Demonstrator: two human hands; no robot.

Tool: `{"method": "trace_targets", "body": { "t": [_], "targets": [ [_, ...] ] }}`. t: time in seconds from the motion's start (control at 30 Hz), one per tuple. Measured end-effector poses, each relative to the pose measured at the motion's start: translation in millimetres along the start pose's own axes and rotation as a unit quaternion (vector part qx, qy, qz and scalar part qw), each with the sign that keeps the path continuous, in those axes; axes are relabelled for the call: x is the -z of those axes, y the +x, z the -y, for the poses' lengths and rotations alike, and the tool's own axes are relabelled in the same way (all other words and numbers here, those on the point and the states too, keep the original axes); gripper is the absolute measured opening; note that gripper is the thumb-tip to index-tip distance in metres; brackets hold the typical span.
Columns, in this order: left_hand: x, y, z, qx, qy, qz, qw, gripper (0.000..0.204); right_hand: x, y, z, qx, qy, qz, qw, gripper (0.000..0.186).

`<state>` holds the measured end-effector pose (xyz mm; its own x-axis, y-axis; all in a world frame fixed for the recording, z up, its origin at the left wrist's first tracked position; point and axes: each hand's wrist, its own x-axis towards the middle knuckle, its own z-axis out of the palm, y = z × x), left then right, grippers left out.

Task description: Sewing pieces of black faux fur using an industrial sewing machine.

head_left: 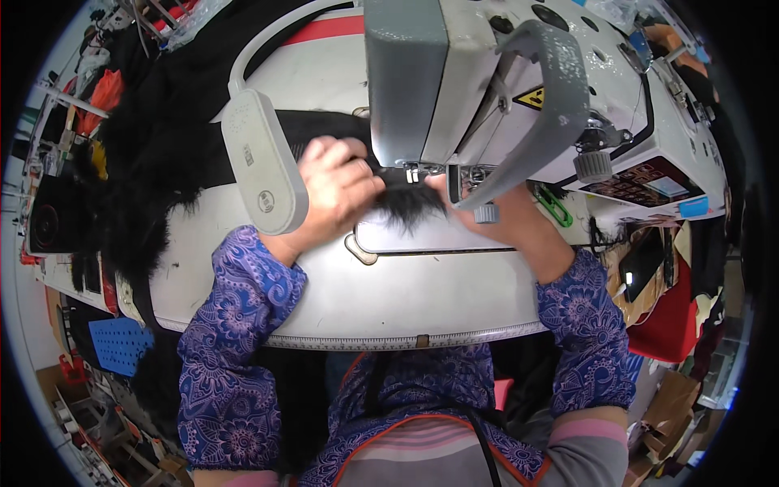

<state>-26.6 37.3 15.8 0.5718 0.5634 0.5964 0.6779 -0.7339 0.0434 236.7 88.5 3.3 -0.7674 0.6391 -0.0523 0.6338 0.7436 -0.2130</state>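
Observation:
Black fabric with a furry edge (404, 203) lies under the needle area of a grey and white sewing machine (406, 89). My left hand (334, 193) rests on this fabric left of the presser foot (414, 174), its fingers curled and pressed together on the cloth. On the other side, my right hand (505, 217) has its thumb side at the fabric's edge close to the presser foot. The machine's curved grey guard and knobs hide part of the right hand's fingers. From the left hand the black cloth runs leftward, behind a white lamp head.
The white lamp head (264, 162) hangs just above my left wrist. Green thread snips (553, 204) lie right of my right hand. A ruler strip (389, 339) follows the table's front edge. Black furry material (138, 203) heaps at left, above a blue perforated basket (120, 345).

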Motion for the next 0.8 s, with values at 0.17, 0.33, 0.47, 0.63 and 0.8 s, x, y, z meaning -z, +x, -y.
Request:
{"method": "trace_targets", "body": {
  "t": [0.17, 0.33, 0.47, 0.63, 0.8],
  "targets": [
    [-15, 0, -16, -0.044, -0.063, -0.033, 0.996, 0.021, -5, 6, 13, 0.22, 0.032, -0.287, 0.932, 0.014],
    [-9, -9, -14, 0.002, -0.121, -0.01, 0.993, 0.027, -2, 6, 12, 0.209, 0.057, -0.262, 0.94, 0.014],
    [-9, -8, -15, -0.006, -0.115, -0.012, 0.993, 0.024, -5, 5, 12, 0.209, 0.052, -0.261, 0.941, 0.013],
    [3, -9, -17, 0.035, -0.1, 0.046, 0.993, 0.022, -9, 3, 10, 0.151, 0.011, -0.224, 0.963, 0.018],
    [7, -12, -18, 0.052, -0.092, 0.065, 0.992, 0.024, -7, 5, 13, 0.169, 0.024, -0.246, 0.954, 0.017]
  ]
}}
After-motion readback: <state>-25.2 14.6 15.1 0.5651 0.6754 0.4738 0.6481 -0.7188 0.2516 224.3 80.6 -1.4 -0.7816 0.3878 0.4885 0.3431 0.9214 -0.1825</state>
